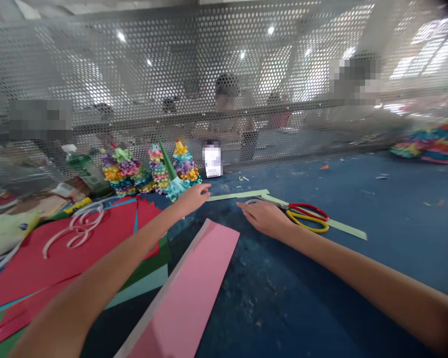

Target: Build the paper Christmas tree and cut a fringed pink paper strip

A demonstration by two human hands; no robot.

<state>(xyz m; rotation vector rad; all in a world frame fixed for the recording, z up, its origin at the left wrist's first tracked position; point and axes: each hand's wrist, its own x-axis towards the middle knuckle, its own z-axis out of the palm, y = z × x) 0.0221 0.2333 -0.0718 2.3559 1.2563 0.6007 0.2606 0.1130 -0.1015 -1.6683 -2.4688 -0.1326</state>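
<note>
My left hand (192, 199) is over the table with its fingers loosely bent and apart, holding nothing that I can see. Just behind it stands a green paper cone (167, 160) with a light blue fringe (177, 189) round its base, partly hidden by the hand. My right hand (266, 219) lies low over the table, fingers stretched to the left, beside scissors (309, 217) with red and yellow handles. Pale green paper strips (242, 194) lie beyond and beside the scissors. Between my forearms is a long folded pink paper (199, 288).
Red paper sheets (78, 238) with curled white strips (82, 226) are stacked on the left. Behind them stand colourful fringed paper cones (121, 169) and a green bottle (87, 171). A lit phone (212, 160) leans against the perforated metal screen (194, 64), with people beyond it.
</note>
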